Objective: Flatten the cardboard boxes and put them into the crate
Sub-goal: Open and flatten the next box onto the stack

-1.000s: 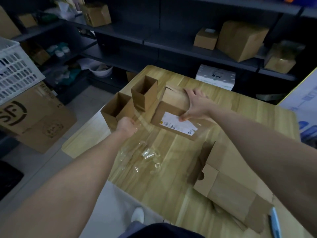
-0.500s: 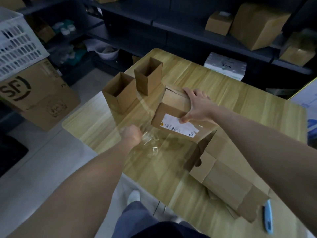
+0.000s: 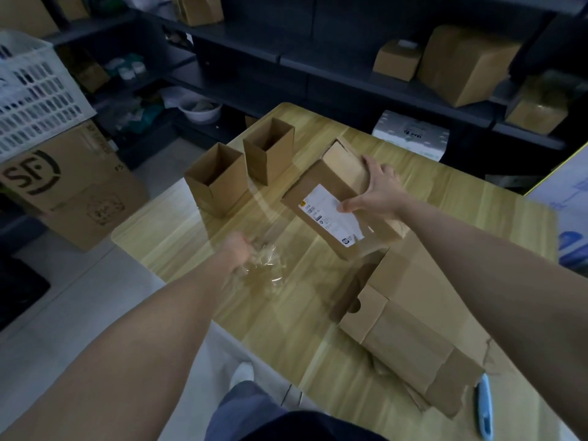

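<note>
A brown cardboard box with a white shipping label [image 3: 342, 198] lies on the wooden table [image 3: 461, 192]. My right hand [image 3: 378, 189] grips its far right side, thumb on the label. My left hand [image 3: 240, 249] is closed on a crumpled strip of clear tape [image 3: 270, 268] that stretches toward the box. Two small open-topped boxes stand upright at the table's far left, one [image 3: 214, 183] in front and the other [image 3: 269, 149] behind it. A flattened box [image 3: 410, 332] lies at the near right. The white slatted crate [image 3: 28, 100] sits far left on an SF carton.
A light blue cutter [image 3: 485, 405] lies at the table's near right edge. Dark shelves behind hold several cardboard boxes [image 3: 464, 62]. A large SF carton [image 3: 66, 186] stands on the floor at left. A white pack [image 3: 410, 133] sits beyond the table's far edge.
My left hand has pulled back from the open boxes toward me, drawing the clear tape with it. The right hand has turned the labelled box so it lies more diagonally.
</note>
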`<state>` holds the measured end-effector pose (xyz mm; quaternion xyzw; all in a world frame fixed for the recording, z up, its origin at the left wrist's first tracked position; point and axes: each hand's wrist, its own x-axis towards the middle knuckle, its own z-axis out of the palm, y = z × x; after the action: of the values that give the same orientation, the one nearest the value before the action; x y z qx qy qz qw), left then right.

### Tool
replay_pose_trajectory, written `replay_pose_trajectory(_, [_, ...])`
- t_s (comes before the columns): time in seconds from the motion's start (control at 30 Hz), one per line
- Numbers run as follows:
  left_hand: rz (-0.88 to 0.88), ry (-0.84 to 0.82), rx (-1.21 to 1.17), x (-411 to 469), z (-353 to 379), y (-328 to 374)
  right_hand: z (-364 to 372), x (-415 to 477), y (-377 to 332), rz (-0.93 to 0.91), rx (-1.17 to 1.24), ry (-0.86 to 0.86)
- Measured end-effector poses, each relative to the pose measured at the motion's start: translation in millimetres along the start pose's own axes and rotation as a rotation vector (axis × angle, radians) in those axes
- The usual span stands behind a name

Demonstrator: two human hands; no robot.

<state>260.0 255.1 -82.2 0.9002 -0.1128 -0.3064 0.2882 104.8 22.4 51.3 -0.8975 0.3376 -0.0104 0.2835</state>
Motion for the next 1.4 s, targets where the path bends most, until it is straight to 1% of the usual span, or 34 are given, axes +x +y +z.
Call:
replay_pose_trajectory(0.07, [-0.023, -0.010, -0.181, 1.1, -7.4, 0.8, 1.5, -1.1, -6.0, -0.013, -0.003, -0.007])
replay_pose_trajectory(0.17, [-0.070, 0.039, -0.356, -1.0, -15.5, 0.0, 5.2, -3.2, -14.5, -0.045, 0.022, -0.030])
replay_pose_trajectory(0.2, [-0.074, 0.043, -0.452, -5.4, -17.8, 2.3, 6.4, -4.1, -17.4, -0.057, 0.028, -0.035])
replay_pose_trajectory(0.27, [-0.040, 0.088, -0.595, -15.7, -24.4, 11.5, 7.9, -6.4, -22.6, -0.076, 0.021, -0.043])
replay_pose_trajectory(0.33, [0.001, 0.124, -0.652, -27.4, -33.5, 28.5, 6.8, -8.5, -26.7, -0.088, 0.012, -0.044])
replay_pose_trajectory(0.37, [0.013, 0.067, -0.719, -34.1, -38.1, 40.0, 5.5, -9.1, -28.0, -0.091, 0.021, -0.038])
replay_pose_trajectory(0.43, [0.025, -0.160, -0.834, -44.9, -47.0, 63.8, 0.5, -11.6, -31.0, -0.075, 0.074, -0.032])
replay_pose_trajectory(0.5, [0.020, -0.350, -0.833, -50.8, -52.9, 82.8, -5.9, -16.1, -33.4, -0.047, 0.166, -0.035])
replay_pose_trajectory(0.53, [0.022, -0.388, -0.833, -50.1, -53.1, 89.9, -10.0, -20.6, -34.3, -0.029, 0.219, -0.047])
replay_pose_trajectory(0.63, [0.019, -0.397, -0.908, -47.1, -52.5, 106.6, -17.9, -27.7, -22.4, 0.015, 0.384, -0.077])
replay_pose_trajectory(0.67, [0.028, -0.396, -0.892, -45.3, -52.5, 111.7, -20.1, -31.1, -16.9, 0.024, 0.408, -0.089])
replay_pose_trajectory(0.73, [0.016, -0.433, -0.776, -42.8, -52.7, 120.6, -25.3, -39.5, -10.8, 0.026, 0.422, -0.127])
replay_pose_trajectory(0.83, [-0.011, -0.541, -0.641, -40.3, -52.3, 127.6, -29.5, -42.8, 0.6, 0.049, 0.449, -0.237])
replay_pose_trajectory(0.97, [-0.030, -0.675, -0.584, -34.6, -42.6, 132.5, -28.4, -47.7, 10.3, 0.095, 0.416, -0.379])
replay_pose_trajectory(1.1, [0.023, -0.729, -0.573, -32.9, -30.8, 142.3, -26.5, -48.7, 15.3, 0.190, 0.468, -0.432])
replay_pose_trajectory(1.17, [0.045, -0.732, -0.550, -32.5, -26.9, 145.4, -26.5, -48.1, 15.3, 0.248, 0.462, -0.401])
replay_pose_trajectory(1.27, [0.043, -0.717, -0.592, -28.9, -28.6, 148.6, -27.4, -47.8, 17.6, 0.246, 0.328, -0.277])
replay_pose_trajectory(1.37, [0.037, -0.650, -0.567, -22.9, -33.4, 151.7, -29.3, -47.4, 21.9, 0.229, 0.196, -0.135])
replay_pose_trajectory(1.4, [0.039, -0.620, -0.534, -23.4, -35.4, 154.6, -29.7, -46.8, 22.9, 0.210, 0.182, -0.123])
